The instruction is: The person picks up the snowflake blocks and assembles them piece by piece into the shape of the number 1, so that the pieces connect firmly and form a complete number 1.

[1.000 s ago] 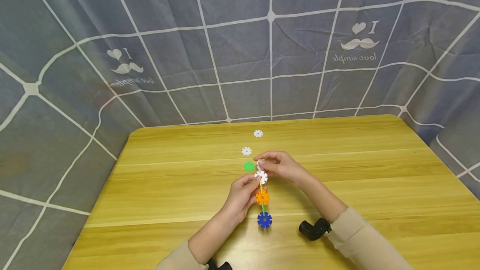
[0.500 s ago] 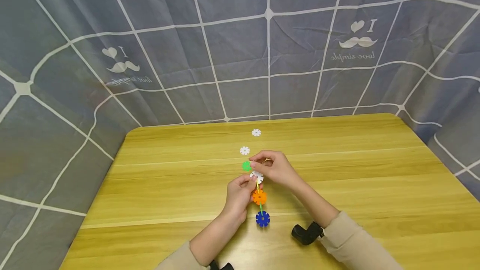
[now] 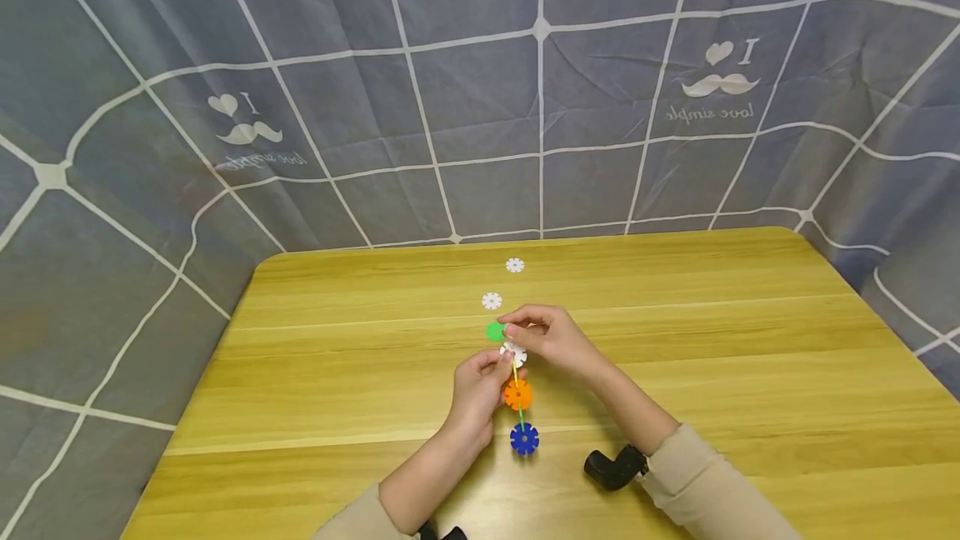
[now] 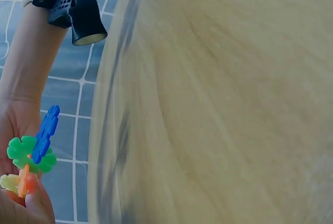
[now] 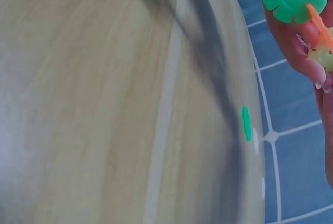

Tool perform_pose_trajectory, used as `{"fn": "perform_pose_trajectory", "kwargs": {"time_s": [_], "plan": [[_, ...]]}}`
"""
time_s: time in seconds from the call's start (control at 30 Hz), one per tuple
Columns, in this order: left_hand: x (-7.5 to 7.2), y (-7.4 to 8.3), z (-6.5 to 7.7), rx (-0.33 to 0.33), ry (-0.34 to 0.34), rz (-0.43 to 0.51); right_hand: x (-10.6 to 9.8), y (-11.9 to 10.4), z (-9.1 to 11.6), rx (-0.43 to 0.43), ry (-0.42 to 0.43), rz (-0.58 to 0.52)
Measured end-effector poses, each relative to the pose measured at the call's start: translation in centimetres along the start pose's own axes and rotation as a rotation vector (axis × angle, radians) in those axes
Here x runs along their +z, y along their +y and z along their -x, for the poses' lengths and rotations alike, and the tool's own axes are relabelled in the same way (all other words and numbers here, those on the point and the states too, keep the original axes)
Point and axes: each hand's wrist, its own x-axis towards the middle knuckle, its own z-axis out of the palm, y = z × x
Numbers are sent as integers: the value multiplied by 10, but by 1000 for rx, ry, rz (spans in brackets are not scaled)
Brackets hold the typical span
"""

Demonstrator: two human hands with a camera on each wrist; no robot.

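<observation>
A chain of notched plastic snowflake discs hangs from my left hand (image 3: 476, 394), whose thumb and fingers pinch it near the upper end. Downward in the head view come a white disc (image 3: 516, 356), a yellow disc (image 3: 515, 372) seen edge-on, an orange disc (image 3: 518, 395), a thin green disc (image 3: 521, 417) and a blue disc (image 3: 524, 439). Just above the white disc, my right hand (image 3: 551, 340) pinches thumb to fingertips at the chain's top; its fingers mostly hide what they hold. The left wrist view shows the green disc (image 4: 23, 153) face-on, slotted into the blue disc (image 4: 46, 133).
A loose green disc (image 3: 495, 332) lies behind the hands, partly overlapped by the right fingertips. Farther back on the wooden table (image 3: 337, 357) are two white discs, one nearer (image 3: 491, 301) and one by the far edge (image 3: 514, 265). A grey curtain (image 3: 487, 107) hangs behind.
My right hand has shifted slightly left, and the white disc seen edge-on in its fingertips is now mostly hidden. The left hand and hanging chain have moved a little left.
</observation>
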Motion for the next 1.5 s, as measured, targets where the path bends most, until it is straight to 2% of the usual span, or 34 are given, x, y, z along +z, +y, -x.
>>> {"fn": "perform_pose_trajectory", "kwargs": {"time_s": [0.2, 0.3, 0.5, 0.77, 0.97, 1.3, 1.5], "plan": [[1, 2, 0, -4, -19, 26, -4, 1, 0, 87, 59, -32], [1, 3, -2, 3, -18, 42, -6, 2, 0, 126, 91, -85], [1, 4, -5, -25, -53, 58, -9, -2, 1, 154, 95, -173], [3, 4, -5, -27, -125, 70, -11, -4, 1, 127, 77, -121], [4, 7, -5, -15, -132, 49, -11, -4, 2, 113, 74, -104], [5, 10, -5, -35, -142, 58, -8, -6, 4, 112, 75, -97], [6, 11, -5, -35, -143, 68, -8, -6, 5, 128, 86, -52]]}}
